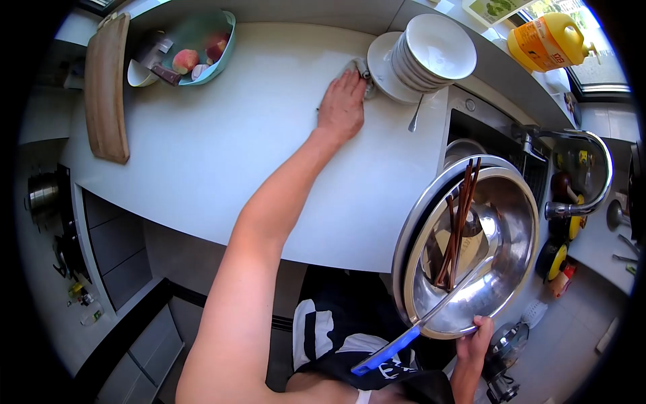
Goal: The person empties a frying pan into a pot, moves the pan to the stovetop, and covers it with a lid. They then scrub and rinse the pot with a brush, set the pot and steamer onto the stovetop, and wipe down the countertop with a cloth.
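Note:
My left hand (pixel 342 104) reaches across the white counter (pixel 269 101), its fingers pressed over a crumpled greyish cloth (pixel 359 66). Just right of it, a stack of white bowls (pixel 441 50) stands on a white plate (pixel 382 64), and a spoon (pixel 415 114) sticks out below them. At the lower right, my right hand (pixel 475 338) grips the rim of a stainless-steel basin (pixel 515 269), tilted in front of another metal basin (pixel 406 249). Brown chopsticks (pixel 461 222) lie inside. A long utensil with a blue handle (pixel 387 350) rests across the basin's rim.
A wooden cutting board (pixel 108 87) stands at the left end. Near it sits a light-green bowl (pixel 227 54) with peaches (pixel 185 62). At right are a curved faucet (pixel 605 161) and a yellow pump bottle (pixel 548 42) by the window. Dark pans hang or lie beyond.

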The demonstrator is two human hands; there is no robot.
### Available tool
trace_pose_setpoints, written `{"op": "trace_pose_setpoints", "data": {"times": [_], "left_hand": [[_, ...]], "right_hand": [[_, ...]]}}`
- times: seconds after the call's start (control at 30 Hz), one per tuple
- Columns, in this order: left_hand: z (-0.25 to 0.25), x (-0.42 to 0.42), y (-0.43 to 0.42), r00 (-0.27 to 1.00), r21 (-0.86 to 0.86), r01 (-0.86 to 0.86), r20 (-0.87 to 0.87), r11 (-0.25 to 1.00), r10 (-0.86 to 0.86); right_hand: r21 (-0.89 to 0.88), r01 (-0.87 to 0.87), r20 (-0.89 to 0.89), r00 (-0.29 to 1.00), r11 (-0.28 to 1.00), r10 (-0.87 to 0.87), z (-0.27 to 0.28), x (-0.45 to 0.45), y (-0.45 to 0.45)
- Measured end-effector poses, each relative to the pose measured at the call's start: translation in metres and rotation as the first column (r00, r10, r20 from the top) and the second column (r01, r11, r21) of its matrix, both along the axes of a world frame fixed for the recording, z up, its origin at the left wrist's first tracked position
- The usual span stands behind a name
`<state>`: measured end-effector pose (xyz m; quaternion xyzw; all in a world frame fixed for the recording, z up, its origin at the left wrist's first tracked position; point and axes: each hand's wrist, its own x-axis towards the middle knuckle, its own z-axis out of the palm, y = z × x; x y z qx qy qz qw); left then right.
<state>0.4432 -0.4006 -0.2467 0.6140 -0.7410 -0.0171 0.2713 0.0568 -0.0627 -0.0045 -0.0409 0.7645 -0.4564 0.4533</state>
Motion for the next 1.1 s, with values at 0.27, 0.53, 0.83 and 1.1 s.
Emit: {"op": "trace_pose_setpoints", "data": {"times": [0.27, 0.53, 0.83, 1.1], "left_hand": [[0.009, -0.077, 0.054, 0.991, 0.009, 0.000, -0.132, 1.000, 0.001], [0.002, -0.164, 0.098, 0.965, 0.013, 0.177, -0.200, 0.984, -0.171], [0.080, -0.147, 0.169, 0.511, 0.328, 0.518, -0.859, 0.790, 0.021], [0.028, 0.102, 0.157, 0.873, 0.001, -0.290, -0.410, 0.957, 0.265]], "right_hand": [[-0.003, 0.003, 0.024, 1.000, 1.000, -0.003, 0.001, -0.004, 0.003], [-0.018, -0.010, 0.026, 1.000, 1.000, 0.010, 0.002, -0.029, 0.015], [-0.046, -0.049, 0.030, 0.998, 0.998, 0.051, 0.003, -0.033, 0.010], [-0.069, -0.056, 0.114, 0.992, 0.996, 0.063, -0.002, -0.046, 0.010]]}}
